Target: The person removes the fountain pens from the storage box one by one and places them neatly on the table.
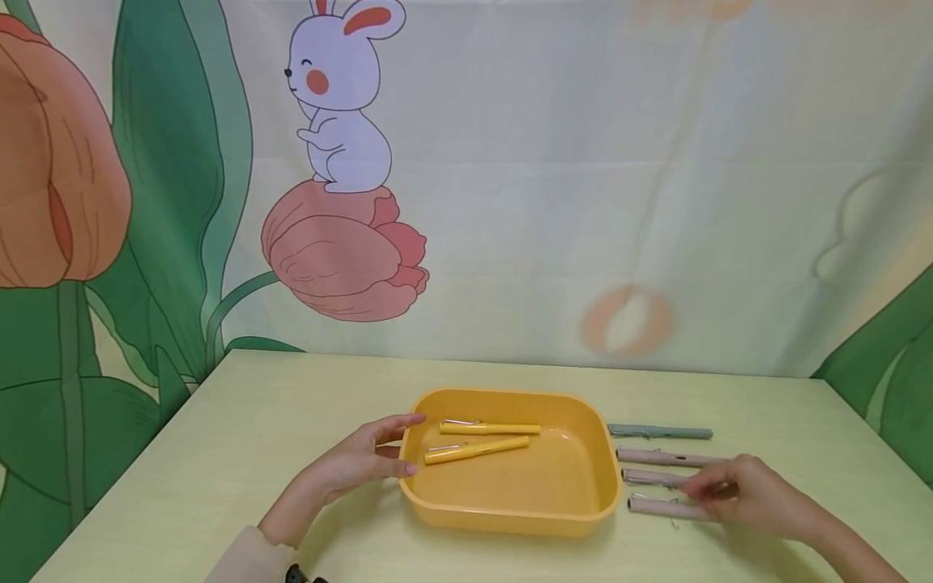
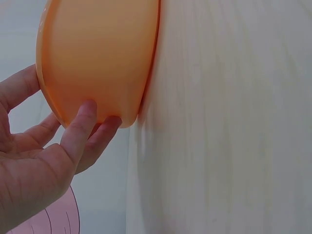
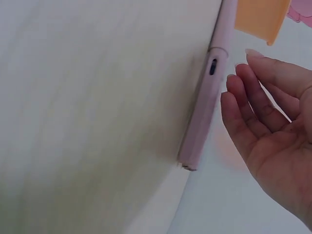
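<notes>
A yellow plastic tray (image 1: 510, 512) stands on the table with two yellow pens, one upper (image 1: 503, 429) and one lower (image 1: 477, 449), lying inside. My left hand (image 1: 360, 457) holds the tray's left end, fingers and thumb at its rim; the left wrist view shows the fingers (image 2: 85, 117) against the outer wall. To the right of the tray lie three pink pens: a far one (image 1: 666, 458), a middle one (image 1: 652, 478) and a near one (image 1: 663, 508). Over the middle and near ones hovers my right hand (image 1: 758, 498), its fingers loosely bent and apart from the pink pen (image 3: 204, 107) in the right wrist view.
A grey-green pen (image 1: 659, 431) lies beyond the pink ones, close to the tray's right wall. Behind the pale table (image 1: 291, 405) hangs a cloth backdrop (image 1: 510, 202) printed with a rabbit and tulips.
</notes>
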Demonstrator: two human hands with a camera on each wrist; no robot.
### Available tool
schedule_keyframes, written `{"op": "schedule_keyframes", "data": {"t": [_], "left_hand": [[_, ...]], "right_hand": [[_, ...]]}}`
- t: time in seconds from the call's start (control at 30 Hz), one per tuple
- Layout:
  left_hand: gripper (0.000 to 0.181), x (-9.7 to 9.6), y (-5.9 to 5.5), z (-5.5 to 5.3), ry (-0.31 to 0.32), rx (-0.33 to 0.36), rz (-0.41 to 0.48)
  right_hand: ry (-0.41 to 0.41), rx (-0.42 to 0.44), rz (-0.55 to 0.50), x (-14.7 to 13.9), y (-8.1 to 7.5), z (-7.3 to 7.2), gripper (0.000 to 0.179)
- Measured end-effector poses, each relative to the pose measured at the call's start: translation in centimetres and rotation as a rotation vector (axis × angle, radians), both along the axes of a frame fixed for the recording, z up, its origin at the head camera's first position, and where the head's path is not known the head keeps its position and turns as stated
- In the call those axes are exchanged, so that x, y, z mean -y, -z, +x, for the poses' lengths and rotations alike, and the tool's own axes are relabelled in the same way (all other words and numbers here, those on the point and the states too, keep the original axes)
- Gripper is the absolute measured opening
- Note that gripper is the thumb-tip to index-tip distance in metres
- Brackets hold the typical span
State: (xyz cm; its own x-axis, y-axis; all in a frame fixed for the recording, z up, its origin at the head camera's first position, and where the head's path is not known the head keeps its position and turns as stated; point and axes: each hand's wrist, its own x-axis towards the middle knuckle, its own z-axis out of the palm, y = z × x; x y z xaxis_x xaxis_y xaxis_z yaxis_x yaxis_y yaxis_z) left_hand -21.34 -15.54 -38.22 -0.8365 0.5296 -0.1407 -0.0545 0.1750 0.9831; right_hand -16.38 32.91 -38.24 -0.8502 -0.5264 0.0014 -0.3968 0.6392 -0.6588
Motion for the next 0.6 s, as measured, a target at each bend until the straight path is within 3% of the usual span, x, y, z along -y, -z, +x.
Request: {"op": "schedule_keyframes", "data": {"t": [0.27, 0.6], "left_hand": [[0.068, 0.1, -0.3, 0.1, 0.012, -0.017, 0.005], [0.069, 0.0, -0.4, 0.2, 0.014, -0.014, 0.005]], "right_hand": [[-0.084, -0.060, -0.210, 0.9, -1.6, 0.2, 0.020], [-0.075, -0.073, -0.267, 3.1, -3.8, 0.5, 0.024]]}}
